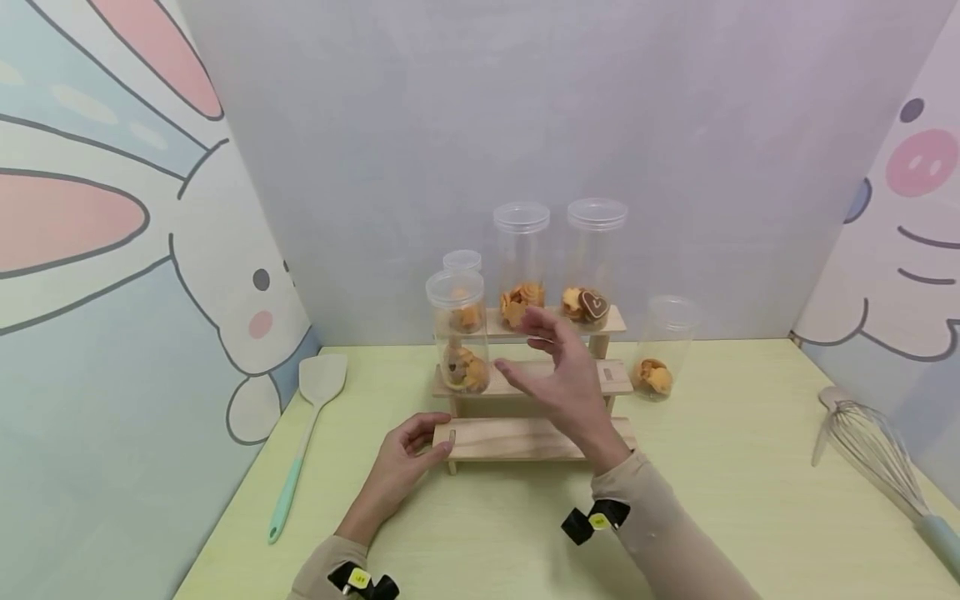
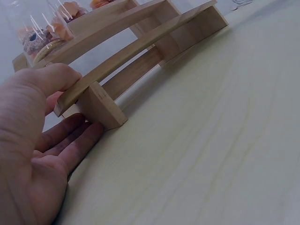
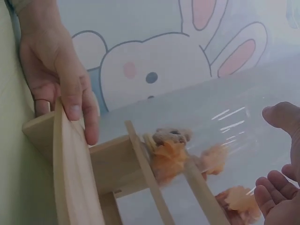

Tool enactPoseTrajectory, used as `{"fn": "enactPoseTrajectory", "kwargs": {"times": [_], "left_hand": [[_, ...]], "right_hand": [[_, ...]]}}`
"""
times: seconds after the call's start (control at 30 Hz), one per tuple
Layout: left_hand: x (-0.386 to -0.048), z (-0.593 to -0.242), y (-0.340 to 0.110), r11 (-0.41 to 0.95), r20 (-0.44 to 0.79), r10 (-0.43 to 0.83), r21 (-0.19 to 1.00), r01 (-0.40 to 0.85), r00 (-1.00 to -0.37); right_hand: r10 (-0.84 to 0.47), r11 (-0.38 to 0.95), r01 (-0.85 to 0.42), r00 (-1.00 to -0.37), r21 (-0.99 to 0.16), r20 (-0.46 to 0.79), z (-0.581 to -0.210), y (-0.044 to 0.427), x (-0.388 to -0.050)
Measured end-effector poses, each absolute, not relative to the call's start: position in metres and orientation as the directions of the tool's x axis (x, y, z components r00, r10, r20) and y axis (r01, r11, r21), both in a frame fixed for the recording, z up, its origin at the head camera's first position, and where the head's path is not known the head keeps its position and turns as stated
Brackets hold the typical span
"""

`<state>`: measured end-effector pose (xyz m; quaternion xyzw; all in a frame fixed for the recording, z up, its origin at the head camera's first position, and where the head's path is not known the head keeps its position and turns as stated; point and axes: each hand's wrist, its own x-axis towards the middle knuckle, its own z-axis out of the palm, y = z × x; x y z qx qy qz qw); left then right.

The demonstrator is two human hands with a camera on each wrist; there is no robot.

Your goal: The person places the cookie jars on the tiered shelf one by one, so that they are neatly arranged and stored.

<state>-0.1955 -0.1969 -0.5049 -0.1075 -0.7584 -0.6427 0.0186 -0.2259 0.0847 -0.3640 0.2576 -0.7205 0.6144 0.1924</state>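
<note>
A three-tier wooden display stand (image 1: 517,439) stands on the table. My left hand (image 1: 408,454) holds the left end of its lowest shelf, thumb on top and the other fingers beside the leg (image 2: 105,108). A clear lidded jar of cookies (image 1: 467,367) stands at the left of the middle shelf. Just right of that jar, my right hand (image 1: 566,379) hovers above the middle shelf, thumb and fingers apart with nothing between them. On the top shelf are a smaller jar (image 1: 462,260) at left, partly hidden, and two tall cookie jars (image 1: 522,242), (image 1: 597,242).
Another clear jar with cookies (image 1: 655,375) stands on the table right of the stand. A white spatula with a mint handle (image 1: 300,454) lies at the left. Over by the right edge lies a whisk (image 1: 881,454). Walls with cartoon animals enclose the table.
</note>
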Motion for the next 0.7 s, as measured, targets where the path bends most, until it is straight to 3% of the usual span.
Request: {"fn": "enactPoseTrajectory", "kwargs": {"times": [0.27, 0.57, 0.7], "left_hand": [[-0.195, -0.505, -0.197, 0.145, 0.175, 0.149, 0.97, 0.197, -0.973], [-0.196, -0.505, -0.198, 0.153, 0.179, 0.143, 0.968, 0.2, -0.973], [-0.196, -0.506, -0.199, 0.154, 0.18, 0.143, 0.967, 0.201, -0.973]], "right_hand": [[-0.118, 0.068, -0.707, -0.706, -0.704, 0.698, -0.342, 0.135, -0.226], [0.025, -0.051, -0.801, -0.598, -0.597, 0.801, -0.318, 0.205, -0.229], [0.098, -0.071, -0.812, -0.583, -0.579, 0.806, -0.316, 0.233, -0.232]]}}
